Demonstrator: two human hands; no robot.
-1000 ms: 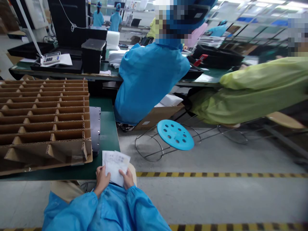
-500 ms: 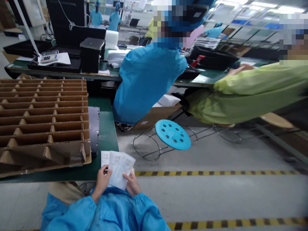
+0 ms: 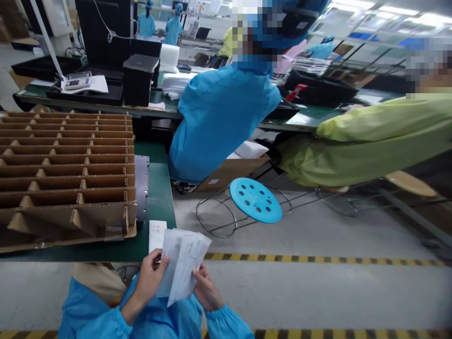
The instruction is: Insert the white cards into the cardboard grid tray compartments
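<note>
My left hand [image 3: 150,275] pinches the left side of a small fan of thin, whitish, see-through sheets [image 3: 185,259]. On their right side, my right hand [image 3: 207,286] grips them between thumb and fingers. The sheets are tilted and overlap, held above my lap just off the table corner; faint markings show through. A white card with round marks [image 3: 157,234] is at the table's corner, just above my left fingers. Whether those fingers touch it, I cannot tell.
A cardboard divider grid [image 3: 70,183] covers much of the green table [image 3: 160,188], with a grey perforated plate [image 3: 141,188] beside it. A blue stool [image 3: 256,200] stands ahead. Co-workers in blue [image 3: 226,113] and yellow-green [image 3: 374,141] sit at the far bench.
My hands and the sheets have shifted slightly right and down. The sheets are turned and fanned differently, with more of a gap from the white card. The view has moved slightly.
</note>
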